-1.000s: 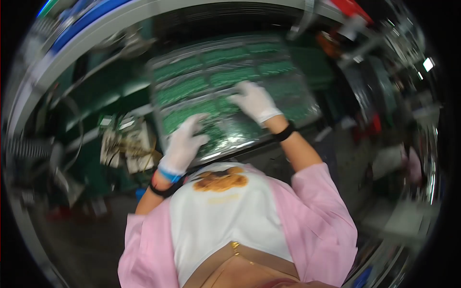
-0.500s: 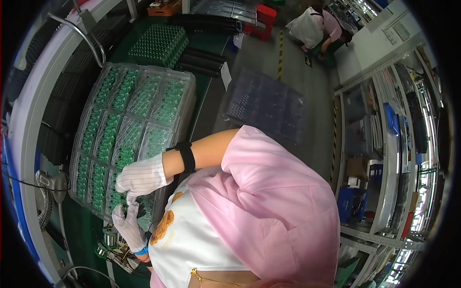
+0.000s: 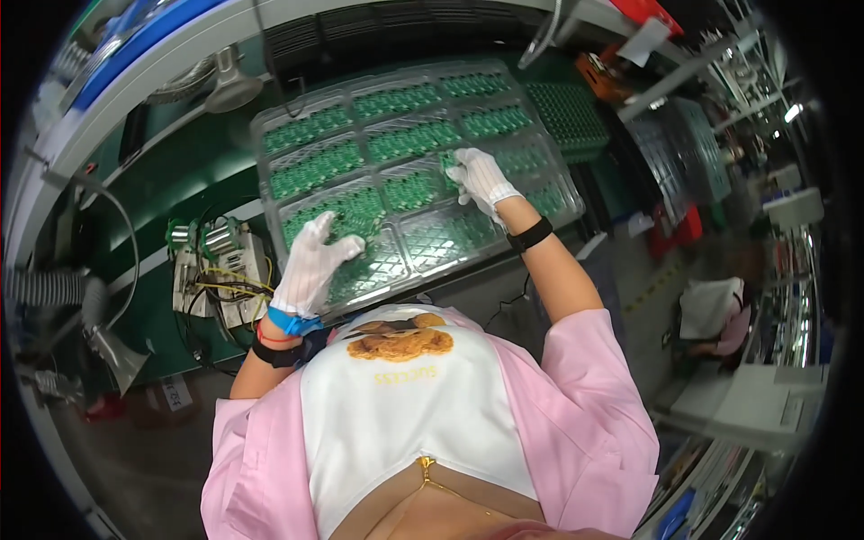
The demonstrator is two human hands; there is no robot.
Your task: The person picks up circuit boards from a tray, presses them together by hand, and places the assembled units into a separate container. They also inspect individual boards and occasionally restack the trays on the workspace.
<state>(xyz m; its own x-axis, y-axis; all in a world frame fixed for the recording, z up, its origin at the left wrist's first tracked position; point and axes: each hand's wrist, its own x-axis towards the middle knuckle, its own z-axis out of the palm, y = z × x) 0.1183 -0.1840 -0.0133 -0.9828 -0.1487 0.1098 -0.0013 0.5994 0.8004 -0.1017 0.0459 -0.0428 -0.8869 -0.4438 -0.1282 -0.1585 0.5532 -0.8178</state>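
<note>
A clear plastic tray (image 3: 569, 212) split into several compartments lies on the green bench before me, with rows of small green circuit boards (image 3: 409, 139) in it. My left hand (image 3: 313, 261), in a white ribbed glove, is over the near left compartment. Its thumb and fingers are apart, beside loose circuit boards there. My right hand (image 3: 484, 178), gloved as well, is above the right half of the tray. Its fingertips are closed on the edge of a small green circuit board, partly hidden by the glove. The near middle compartment shows mostly bare patterned plastic.
Left of the tray stands a device with wires and metal cylinders (image 3: 220, 270). Funnel-shaped hose ends (image 3: 232, 83) hang around it. A green block of boards (image 3: 565, 115) and an orange box (image 3: 603, 76) sit beyond the right end. Another person (image 3: 720, 315) bends over in the aisle.
My view has swung left, so the tray lies across in front of me. My hands, close together before, are now apart, the right one farther right over the tray.
</note>
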